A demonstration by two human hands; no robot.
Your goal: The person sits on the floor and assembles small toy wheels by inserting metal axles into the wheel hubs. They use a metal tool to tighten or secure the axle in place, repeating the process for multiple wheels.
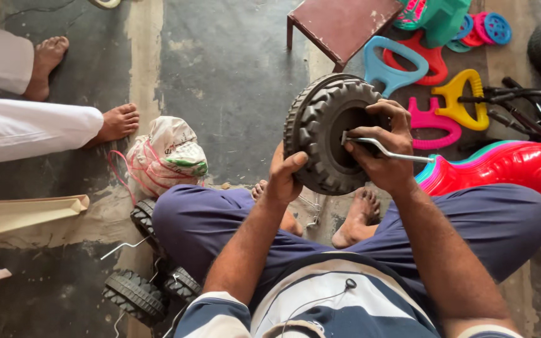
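A black plastic toy wheel with chunky tread is held up over my lap. My left hand grips its lower left tread. My right hand lies across the wheel's hub and holds a bent metal rod, whose end points right past my wrist. My bare feet rest on the floor just under the wheel.
Two more black wheels lie by my left thigh. A stuffed cloth bag sits to the left, near another person's bare feet. A maroon stool, coloured plastic handles and a red moulded toy body lie to the right.
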